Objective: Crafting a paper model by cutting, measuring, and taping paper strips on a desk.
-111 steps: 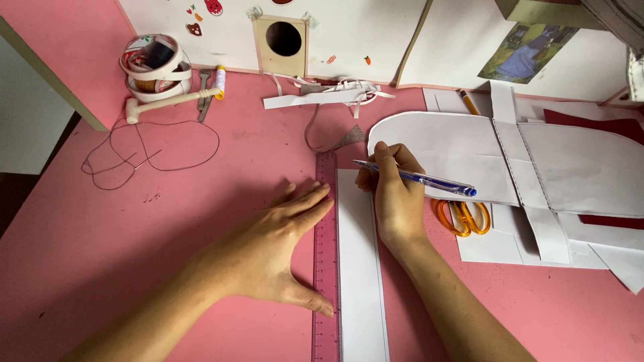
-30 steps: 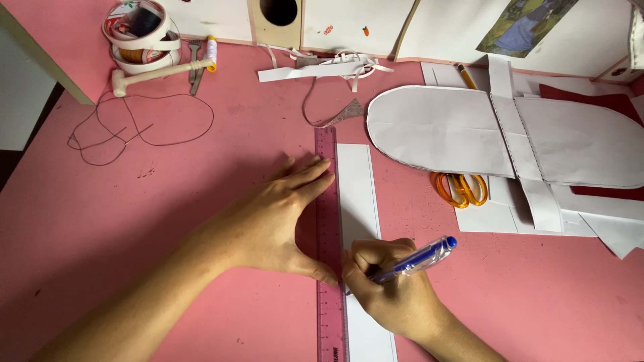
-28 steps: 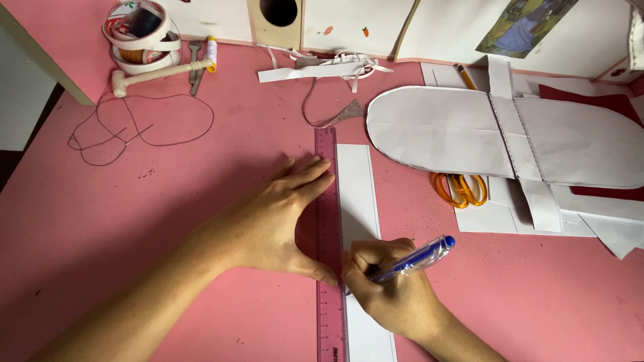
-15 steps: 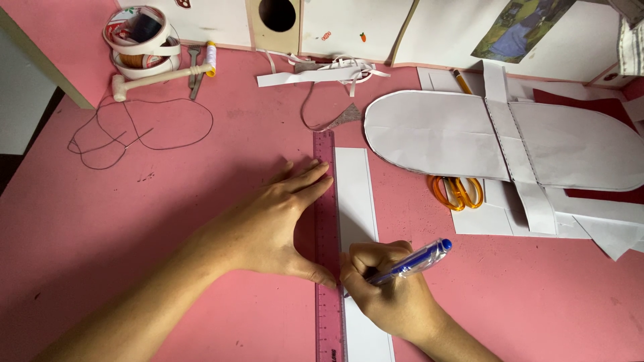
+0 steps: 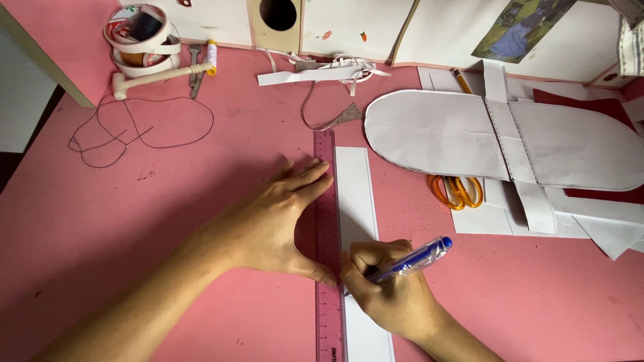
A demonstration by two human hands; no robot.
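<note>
My left hand (image 5: 278, 224) lies flat with spread fingers on a pink transparent ruler (image 5: 327, 167), pressing it onto the pink table. The ruler runs lengthwise along the left edge of a long white paper strip (image 5: 357, 194). My right hand (image 5: 389, 295) grips a blue pen (image 5: 416, 258), its tip down on the strip right beside the ruler's edge, near my left thumb.
A large rounded white paper shape (image 5: 496, 137) lies to the right, over orange-handled scissors (image 5: 457, 190). At the back are tape rolls (image 5: 141, 40), a small mallet (image 5: 157, 77), a loop of black wire (image 5: 141, 127), paper scraps (image 5: 315, 70) and a wooden box with a round hole (image 5: 277, 20).
Since 3.7 s ago my right hand with the pen has travelled down the ruler from the strip's far end to its near part. Over the last second both hands have barely moved.
</note>
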